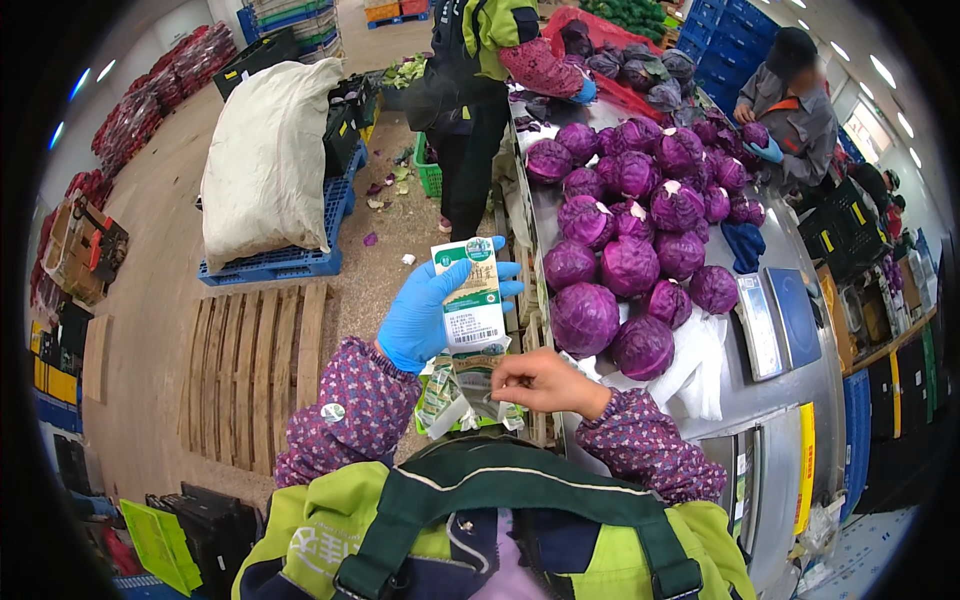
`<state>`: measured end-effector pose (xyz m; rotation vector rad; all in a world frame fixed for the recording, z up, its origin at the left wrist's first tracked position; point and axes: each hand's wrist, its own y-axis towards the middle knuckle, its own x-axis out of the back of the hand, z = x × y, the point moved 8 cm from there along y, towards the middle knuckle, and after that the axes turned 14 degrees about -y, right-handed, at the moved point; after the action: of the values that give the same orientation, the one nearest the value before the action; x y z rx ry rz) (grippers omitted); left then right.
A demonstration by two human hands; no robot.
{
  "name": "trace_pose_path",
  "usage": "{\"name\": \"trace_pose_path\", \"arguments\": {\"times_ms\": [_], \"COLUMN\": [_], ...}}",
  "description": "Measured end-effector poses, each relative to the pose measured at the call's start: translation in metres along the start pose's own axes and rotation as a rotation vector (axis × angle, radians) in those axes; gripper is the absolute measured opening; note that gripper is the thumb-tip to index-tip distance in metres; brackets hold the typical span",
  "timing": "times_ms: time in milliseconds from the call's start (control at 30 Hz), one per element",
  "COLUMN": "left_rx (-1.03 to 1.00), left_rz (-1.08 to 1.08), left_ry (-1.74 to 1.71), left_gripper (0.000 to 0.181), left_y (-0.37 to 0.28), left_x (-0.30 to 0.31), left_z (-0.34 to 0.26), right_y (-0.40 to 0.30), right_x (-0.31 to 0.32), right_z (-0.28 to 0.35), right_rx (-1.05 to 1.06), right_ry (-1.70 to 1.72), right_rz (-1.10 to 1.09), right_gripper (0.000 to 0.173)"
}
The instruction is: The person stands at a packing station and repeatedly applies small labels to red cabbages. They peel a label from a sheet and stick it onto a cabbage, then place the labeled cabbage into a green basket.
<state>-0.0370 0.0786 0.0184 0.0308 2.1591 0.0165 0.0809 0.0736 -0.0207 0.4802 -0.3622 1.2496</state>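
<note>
In a blue glove, my left hand (427,307) grips a strip of printed labels (471,300), thumb across its front. The labels are white, green and tan, with writing and a barcode. The strip hangs down toward a green basket (421,427) that holds crumpled label strips (441,401). My right hand (551,384) is bare, thumb and forefinger pinched together at the strip's lower edge. Whether anything is between those fingertips I cannot tell. Just right of my hands, trimmed red cabbages (628,266) are piled on a steel table (787,225).
A white cloth (694,367), a scale (776,319) and a blue cloth (744,244) lie on the table. One person (465,97) stands ahead; another person (795,120) holds a cabbage across the table. Left are a wooden pallet (251,375) and a white sack (266,161) on a blue pallet (334,225).
</note>
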Motion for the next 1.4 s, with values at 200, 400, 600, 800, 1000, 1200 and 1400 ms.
{"name": "trace_pose_path", "arguments": {"times_ms": [200,400,600,800,1000,1200,1400], "left_rx": [-0.047,-0.078,-0.062,-0.074,-0.222,-0.228,-0.172], "left_rz": [-0.028,-0.023,-0.026,-0.028,-0.108,-0.088,-0.104], "left_ry": [-0.019,0.030,0.015,0.064,0.142,0.072,0.060], "left_gripper": [0.055,0.056,0.055,0.057,0.052,0.052,0.042], "left_y": [-0.005,-0.008,-0.012,-0.011,-0.009,-0.010,-0.013], "left_x": [-0.004,-0.013,-0.011,0.003,0.001,0.010,0.000], "left_z": [0.008,0.010,0.019,0.013,-0.038,-0.017,-0.001], "right_y": [0.002,0.007,0.008,0.016,0.008,0.019,0.026], "right_x": [0.050,0.049,0.057,0.030,-0.008,0.047,0.058], "right_z": [-0.003,0.004,-0.001,-0.029,-0.041,0.001,0.029], "right_rx": [-0.227,-0.269,-0.289,-0.382,-0.310,-0.175,-0.125], "right_ry": [0.368,0.258,-0.217,0.221,-0.035,0.215,-0.136], "right_rz": [-0.571,-0.614,-0.657,-0.339,-0.220,-0.631,-0.714], "right_gripper": [0.011,0.011,0.016,0.018,0.024,0.015,0.013]}}
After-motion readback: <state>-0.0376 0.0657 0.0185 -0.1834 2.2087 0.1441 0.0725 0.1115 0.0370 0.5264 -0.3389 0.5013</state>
